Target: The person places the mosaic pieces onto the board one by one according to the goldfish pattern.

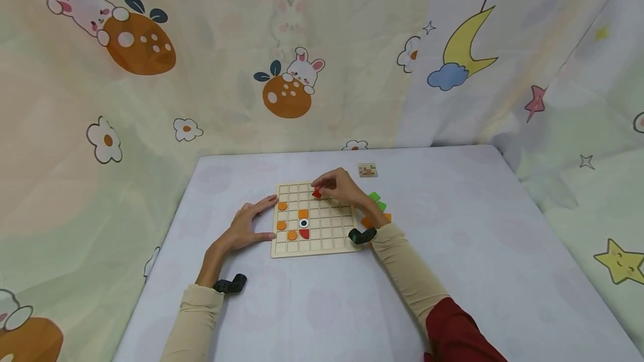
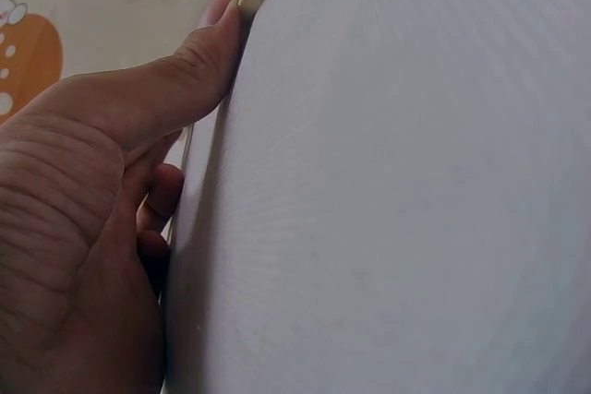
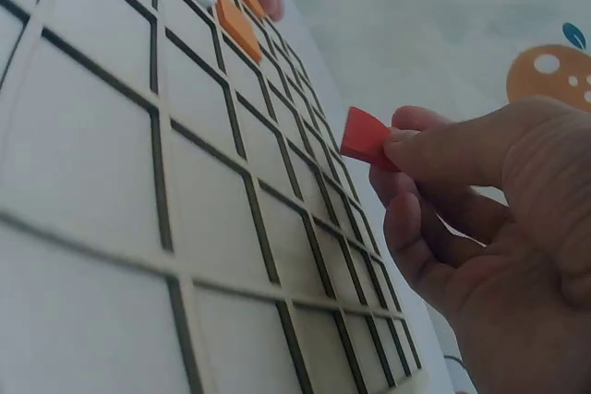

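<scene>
A wooden grid board lies flat on the table. My right hand pinches a red quarter-round piece between thumb and fingers, above the board's far rows. My left hand spreads thumb and forefinger along the board's left edge, the fingertips touching it; in the left wrist view the thumb lies against that edge. On the board sit several orange round pieces, an orange square, a white square with a black-ringed eye and another red quarter-round.
Green pieces and orange pieces lie right of the board, partly hidden by my right wrist. A small pattern card rests beyond the board. A printed curtain hangs behind the white-covered table.
</scene>
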Available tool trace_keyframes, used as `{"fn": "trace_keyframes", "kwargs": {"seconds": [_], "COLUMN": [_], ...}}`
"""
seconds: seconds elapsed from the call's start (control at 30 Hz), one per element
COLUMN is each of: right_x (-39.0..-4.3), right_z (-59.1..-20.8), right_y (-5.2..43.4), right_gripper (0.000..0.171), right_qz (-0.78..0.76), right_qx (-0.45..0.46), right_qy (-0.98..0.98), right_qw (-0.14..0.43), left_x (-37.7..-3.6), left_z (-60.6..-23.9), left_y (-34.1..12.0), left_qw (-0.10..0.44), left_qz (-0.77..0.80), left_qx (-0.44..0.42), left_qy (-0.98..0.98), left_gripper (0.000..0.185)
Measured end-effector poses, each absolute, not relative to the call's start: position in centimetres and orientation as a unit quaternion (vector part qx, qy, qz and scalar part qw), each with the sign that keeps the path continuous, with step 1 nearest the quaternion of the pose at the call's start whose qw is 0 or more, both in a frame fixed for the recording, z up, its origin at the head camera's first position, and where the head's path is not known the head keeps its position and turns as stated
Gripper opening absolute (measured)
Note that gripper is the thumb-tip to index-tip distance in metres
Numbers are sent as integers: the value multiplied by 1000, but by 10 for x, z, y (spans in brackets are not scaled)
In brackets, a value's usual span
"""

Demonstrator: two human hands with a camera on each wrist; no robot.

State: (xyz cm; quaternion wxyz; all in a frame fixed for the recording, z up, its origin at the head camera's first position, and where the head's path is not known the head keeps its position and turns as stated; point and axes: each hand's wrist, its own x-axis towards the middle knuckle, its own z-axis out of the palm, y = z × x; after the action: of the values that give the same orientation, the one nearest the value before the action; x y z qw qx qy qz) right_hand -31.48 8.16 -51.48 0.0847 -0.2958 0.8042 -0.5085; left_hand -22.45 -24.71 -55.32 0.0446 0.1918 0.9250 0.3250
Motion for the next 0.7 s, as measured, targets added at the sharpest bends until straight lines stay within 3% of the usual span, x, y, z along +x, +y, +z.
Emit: {"fn": "trace_keyframes", "kwargs": {"seconds": [0.4, 0.7], "right_x": [-310, -302], "right_z": [-525, -527], "right_y": [54, 44], "right_gripper": [12, 14], "right_qz": [-507, -435], "right_qx": [-325, -347], "right_qy": [793, 830], "right_qw": [89, 42], "left_x": [-224, -222], "left_z": [-551, -549], "left_y": [-247, -245], "left_qw": [53, 60], "left_qz": [330, 331], "left_qx": [183, 173], "left_qy": [925, 926], "left_gripper": [98, 98]}}
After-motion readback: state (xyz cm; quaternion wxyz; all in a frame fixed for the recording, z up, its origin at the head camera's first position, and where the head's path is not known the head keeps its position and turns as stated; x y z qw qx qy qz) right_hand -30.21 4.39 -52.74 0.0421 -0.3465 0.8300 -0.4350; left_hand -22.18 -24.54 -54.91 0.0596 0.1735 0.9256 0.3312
